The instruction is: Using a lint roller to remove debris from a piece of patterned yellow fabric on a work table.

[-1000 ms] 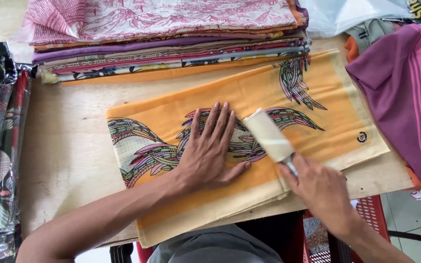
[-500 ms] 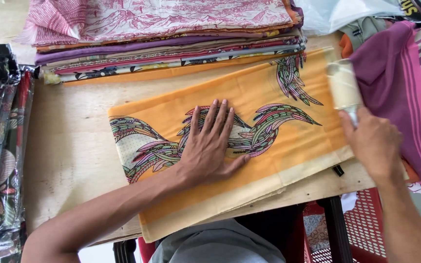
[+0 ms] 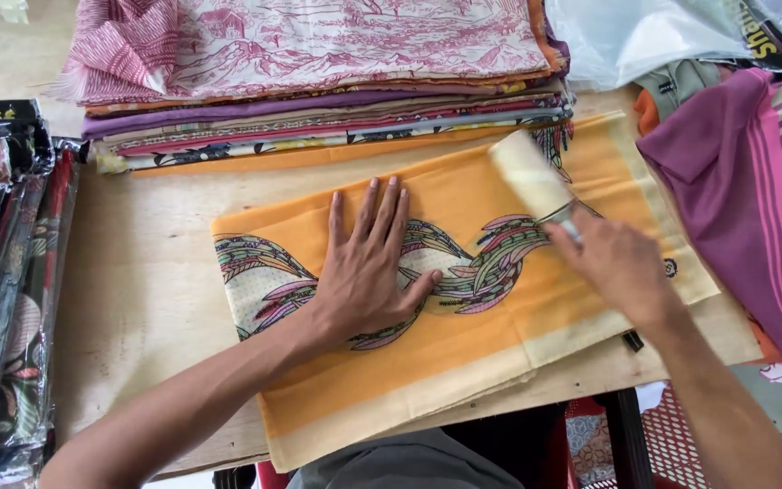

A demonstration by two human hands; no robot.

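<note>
A folded orange cloth (image 3: 491,335) with a multicoloured wavy leaf pattern lies on the wooden table (image 3: 156,272). My left hand (image 3: 368,267) presses flat on its middle, fingers spread. My right hand (image 3: 617,263) grips the handle of a lint roller (image 3: 531,177), whose pale cylinder rests on the cloth's upper right part, near the stack behind it.
A stack of folded patterned fabrics (image 3: 319,72) lies along the table's far edge. Packaged dark fabrics (image 3: 2,290) stand at the left. A purple and pink cloth (image 3: 753,199) hangs at the right, with a clear plastic bag (image 3: 644,36) above it.
My right hand has swung the lint roller from the cloth's right edge back leftward onto its upper part. My left hand has stayed flat on the cloth.
</note>
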